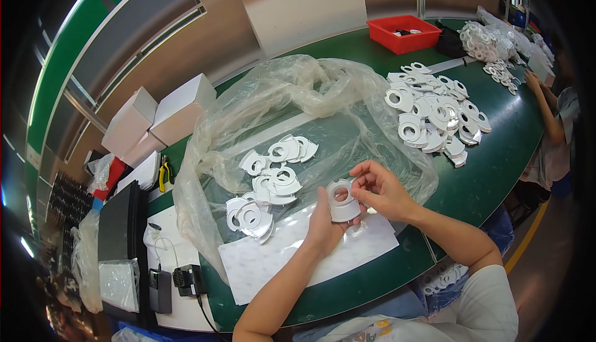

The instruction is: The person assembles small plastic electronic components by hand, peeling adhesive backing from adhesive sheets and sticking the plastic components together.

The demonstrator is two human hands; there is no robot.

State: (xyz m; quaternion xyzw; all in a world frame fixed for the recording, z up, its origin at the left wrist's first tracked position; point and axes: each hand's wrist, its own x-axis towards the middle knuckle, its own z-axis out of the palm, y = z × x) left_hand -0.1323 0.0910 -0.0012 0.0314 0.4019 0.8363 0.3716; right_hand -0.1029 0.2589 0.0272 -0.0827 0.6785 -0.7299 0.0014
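Observation:
A white plastic part with a round hole (343, 210) is held in front of me, over the near edge of the table. My left hand (324, 227) is wrapped round its left side and underside. The thumb and fingers of my right hand (380, 190) pinch at its upper right edge; whether something small sits between those fingertips I cannot make out. Below lies a white sheet (267, 261) with faint marks. To the left, similar white parts (273, 186) lie in loose overlapping groups on a clear plastic bag (217, 124) spread over the green table (397, 267).
A larger pile of white parts (434, 109) lies at the right, with a red bin (403, 34) behind it. White boxes (183, 109), yellow-handled pliers (166, 173) and a black radio-like device (188, 280) are at the left. Another person's arm (549, 109) reaches in at far right.

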